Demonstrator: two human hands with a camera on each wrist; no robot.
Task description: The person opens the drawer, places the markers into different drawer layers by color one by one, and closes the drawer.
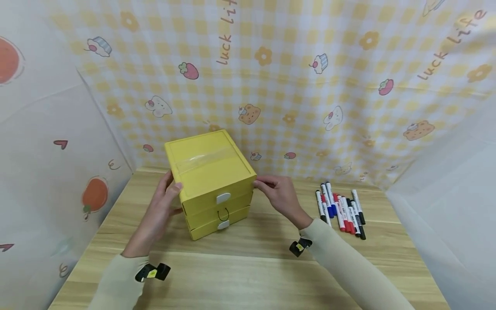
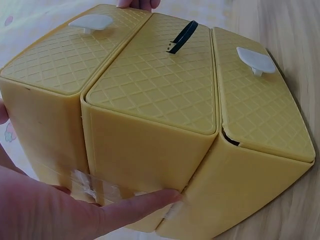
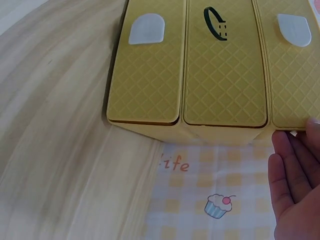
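A yellow three-drawer storage box stands on the table, turned slightly, with clear tape across its top. The upper and lower drawers have white tab pulls; a dark loop handle is on the middle one. My left hand rests along the box's left side, one finger stretched over the taped side in the left wrist view. At the upper right front corner, my right hand pinches the box's edge, thumb at the front and fingers against the side. All drawers look closed, with narrow gaps along their edges.
Several markers with black, red and blue caps lie grouped on the wooden table, right of my right hand. A checked cloth hangs behind the box. White sheets hang at both sides.
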